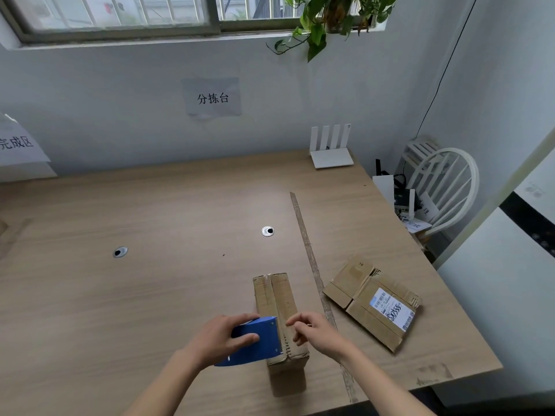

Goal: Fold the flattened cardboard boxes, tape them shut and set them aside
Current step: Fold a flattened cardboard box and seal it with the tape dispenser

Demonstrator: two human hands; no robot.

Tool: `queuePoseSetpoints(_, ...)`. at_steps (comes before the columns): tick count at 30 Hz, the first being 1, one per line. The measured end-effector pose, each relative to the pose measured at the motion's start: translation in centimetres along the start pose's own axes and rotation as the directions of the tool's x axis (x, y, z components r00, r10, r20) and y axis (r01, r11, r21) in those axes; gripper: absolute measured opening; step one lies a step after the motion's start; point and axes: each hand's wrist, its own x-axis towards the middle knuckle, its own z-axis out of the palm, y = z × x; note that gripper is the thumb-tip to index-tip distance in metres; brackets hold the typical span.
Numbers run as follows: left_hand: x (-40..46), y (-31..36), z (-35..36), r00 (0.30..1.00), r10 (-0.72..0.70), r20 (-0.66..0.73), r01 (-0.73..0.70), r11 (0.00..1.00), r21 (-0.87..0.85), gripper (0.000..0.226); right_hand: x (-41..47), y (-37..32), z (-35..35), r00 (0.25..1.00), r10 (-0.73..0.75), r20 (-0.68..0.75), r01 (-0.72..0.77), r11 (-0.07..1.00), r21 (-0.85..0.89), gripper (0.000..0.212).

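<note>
1. Table: wood-grain top, near edge just below the hands, right edge past the flat carton. Bare surface spreads left of and beyond the grip, with 2 cable grommets well away from it.
2. Folded cardboard box: stands under both hands, long axis running away from the person, top flaps meeting along a centre seam.
3. Left hand: fingers curled round a blue tape dispenser, whose front end sits on the box's near top.
4. Right hand: fingers loosely bent, tips touching the box top just right of the dispenser; it holds nothing.
5. Flattened cardboard box: right of the grip, apart from it, bearing a white shipping label, print unreadable; "10" marked on 1 flap.
6. Tape strip: runs along the table between the 2 boxes.
7. Wall sign: reads "分拣台". Sign at far left: reads "完成区".
</note>
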Motion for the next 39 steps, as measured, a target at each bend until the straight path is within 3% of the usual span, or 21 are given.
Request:
queuePoseSetpoints(3, 0.2, -0.2, 0.3, 1.0, -0.006, 0.011, 0.007, 1.0, -0.005, 0.058, 0.5, 0.4, 0.0, 0.998, 0.021, 0.061, -0.022, 1.0, 0.015, 0.016)
queuePoseSetpoints(9, 0.3, 0.3, 0.3, 1.0, -0.024, 0.003, 0.024, 0.998, -0.056, 0.06, 1.5, 0.8, 0.4, 0.999, -0.019, -0.051, 0.029, 0.978, 0.206, 0.024)
queuePoseSetpoints(12, 0.4, 1.0, 0.3, 1.0, -0.007, 0.013, 0.008, 0.998, -0.055, 0.059, 1.8, 0.6, 0.2, 0.994, -0.013, -0.104, 0.024, 0.995, 0.102, 0.015)
queuePoseSetpoints(17, -1.4, -0.7, 0.3, 0.998, -0.042, 0.041, 0.037, 0.992, 0.118, 0.055, 0.9, 2.4, -3.0, 0.968, 0.016, -0.251, -0.037, 0.996, -0.078, 0.007)
queuePoseSetpoints(22, -2.2, -1.8, 1.9, 0.994, -0.106, 0.015, 0.103, 0.982, 0.156, 0.053, -0.1, 5.3, -3.8, 0.977, 0.024, -0.212, -0.066, 0.979, -0.192, 0.011)
queuePoseSetpoints(33, -2.0, -1.8, 3.6, 0.98, -0.182, 0.076, 0.167, 0.97, 0.176, 0.062, 1.0, 7.7, -1.7, 0.96, 0.122, -0.254, -0.181, 0.958, -0.222, 0.012)
queuePoseSetpoints(39, -1.6, -1.3, 5.6, 0.967, -0.243, 0.069, 0.235, 0.966, 0.11, 0.057, 1.4, 8.9, 2.3, 0.909, 0.277, -0.313, -0.332, 0.933, -0.138, 0.017)
